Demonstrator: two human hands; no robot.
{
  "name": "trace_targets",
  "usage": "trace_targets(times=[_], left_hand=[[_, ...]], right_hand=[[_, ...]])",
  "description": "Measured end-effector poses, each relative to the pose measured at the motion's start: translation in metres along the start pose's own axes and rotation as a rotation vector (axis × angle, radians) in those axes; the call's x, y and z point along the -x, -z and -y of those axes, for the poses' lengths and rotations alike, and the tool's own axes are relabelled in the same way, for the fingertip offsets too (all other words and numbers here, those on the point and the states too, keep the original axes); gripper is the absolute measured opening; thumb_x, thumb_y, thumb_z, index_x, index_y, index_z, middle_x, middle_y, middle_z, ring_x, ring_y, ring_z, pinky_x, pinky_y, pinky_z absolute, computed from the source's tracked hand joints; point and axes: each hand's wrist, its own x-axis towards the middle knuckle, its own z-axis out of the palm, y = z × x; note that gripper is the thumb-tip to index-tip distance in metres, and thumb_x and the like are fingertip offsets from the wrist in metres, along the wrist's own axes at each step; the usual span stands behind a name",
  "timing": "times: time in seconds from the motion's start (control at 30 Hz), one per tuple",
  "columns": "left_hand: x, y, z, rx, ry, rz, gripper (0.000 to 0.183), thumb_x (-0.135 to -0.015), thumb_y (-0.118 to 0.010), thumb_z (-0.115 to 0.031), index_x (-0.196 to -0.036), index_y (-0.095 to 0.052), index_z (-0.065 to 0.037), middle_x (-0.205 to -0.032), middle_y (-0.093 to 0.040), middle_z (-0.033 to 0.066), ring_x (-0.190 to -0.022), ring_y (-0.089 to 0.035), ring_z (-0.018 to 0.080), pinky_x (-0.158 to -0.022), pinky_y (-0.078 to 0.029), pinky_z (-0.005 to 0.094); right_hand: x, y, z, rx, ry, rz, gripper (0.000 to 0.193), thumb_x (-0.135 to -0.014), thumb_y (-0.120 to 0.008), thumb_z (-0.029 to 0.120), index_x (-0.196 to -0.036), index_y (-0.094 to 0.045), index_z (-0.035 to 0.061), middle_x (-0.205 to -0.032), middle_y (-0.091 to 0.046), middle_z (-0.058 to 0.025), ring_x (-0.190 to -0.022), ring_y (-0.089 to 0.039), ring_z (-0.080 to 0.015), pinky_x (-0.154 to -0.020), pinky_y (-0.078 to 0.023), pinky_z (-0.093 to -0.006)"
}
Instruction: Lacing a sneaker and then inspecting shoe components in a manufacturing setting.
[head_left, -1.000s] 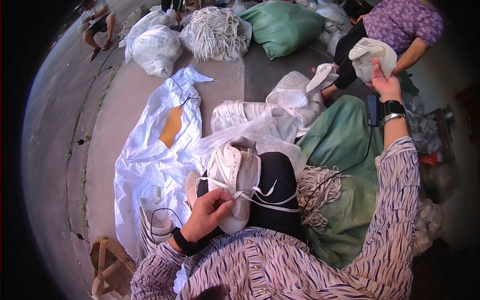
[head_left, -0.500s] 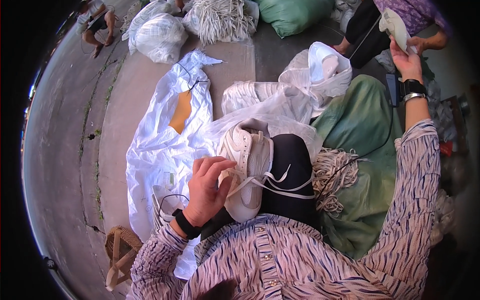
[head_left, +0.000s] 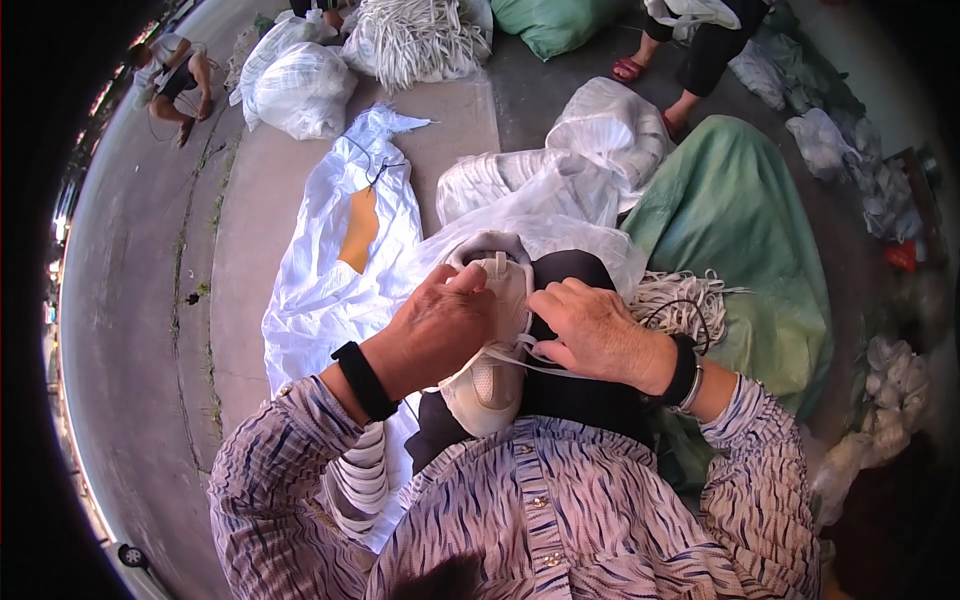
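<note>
A pale beige and white sneaker [head_left: 482,400] lies on my dark-trousered lap, its toe toward me and its collar away. My left hand [head_left: 445,322] is closed over the left side of its lacing area, and what its fingers grip is hidden. From the right, my right hand [head_left: 598,325] comes to the edge of the shoe's tongue, its fingers bent around the shoelace [head_left: 527,341]. Part of the white lace trails rightward below that hand. Black bands circle both wrists.
White plastic bags [head_left: 590,150] lie ahead of my knees. Beside them stand a white sack [head_left: 335,230] with an orange patch and a green sack [head_left: 740,210]. White laces [head_left: 685,300] are bundled at my right. Another person's feet [head_left: 628,68] stand at the far right.
My right hand has come back from the far right, where it held a pale shoe piece near another person, to the sneaker. My left hand has closed at the lacing.
</note>
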Motion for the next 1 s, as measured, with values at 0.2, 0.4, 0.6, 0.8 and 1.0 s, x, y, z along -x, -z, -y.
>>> trace_targets(times=[0.2, 0.4, 0.6, 0.8, 1.0], left_hand=[[-0.011, -0.007, -0.003, 0.029, 0.048, -0.054, 0.011, -0.062, -0.064, -0.02, -0.069, -0.069, -0.014, -0.081, -0.06, -0.0032, -0.094, -0.044, 0.0203, -0.079, -0.034, 0.0343], [-0.012, -0.011, -0.008, 0.103, 0.228, 0.027, 0.014, -0.068, -0.069, -0.018, -0.078, -0.07, -0.008, -0.087, -0.061, 0.0028, -0.099, -0.045, 0.0221, -0.087, -0.036, 0.0372], [-0.001, -0.011, 0.006, 1.272, 0.386, -0.238, 0.021, -0.09, -0.059, -0.022, -0.086, -0.061, -0.001, -0.078, -0.054, 0.0034, -0.076, -0.051, 0.0131, -0.07, -0.042, 0.0267], [0.01, -0.01, 0.003, 1.505, 0.488, -0.243, 0.019, -0.091, -0.059, -0.024, -0.091, -0.059, -0.004, -0.085, -0.055, -0.0039, -0.081, -0.048, 0.0062, -0.076, -0.039, 0.0223], [0.011, -0.013, 0.009, 1.697, 0.583, -0.383, 0.022, -0.092, -0.056, -0.028, -0.094, -0.06, -0.006, -0.087, -0.056, -0.0047, -0.085, -0.047, 0.0059, -0.083, -0.035, 0.0223]], right_hand=[[0.006, -0.011, 0.014, -0.043, -0.154, 0.03, 0.029, -0.071, -0.067, 0.012, -0.094, -0.051, 0.0032, -0.081, -0.056, -0.0127, -0.086, -0.058, -0.029, -0.073, -0.049, -0.039], [0.016, -0.014, 0.006, 0.12, -0.116, -0.11, 0.008, -0.07, -0.062, 0.009, -0.076, -0.06, 0.0049, -0.081, -0.057, -0.013, -0.083, -0.058, -0.0278, -0.071, -0.047, -0.039], [0.021, -0.006, 0.002, 0.019, 0.003, -0.107, 0.007, -0.073, -0.064, 0.01, -0.073, -0.06, 0.0051, -0.083, -0.055, -0.0099, -0.082, -0.054, -0.0271, -0.074, -0.045, -0.0388], [0.005, -0.002, -0.005, -0.731, -0.007, -0.211, 0.022, -0.081, -0.064, 0.019, -0.071, -0.064, 0.0001, -0.077, -0.062, -0.0081, -0.064, -0.056, -0.0147, -0.06, -0.046, -0.0273], [-0.012, 0.027, 0.039, -1.326, -0.148, -0.197, 0.04, -0.089, -0.056, 0.023, -0.054, -0.049, 0.0055, -0.06, -0.059, -0.0082, -0.047, -0.041, -0.0055, -0.044, -0.031, -0.0196]])
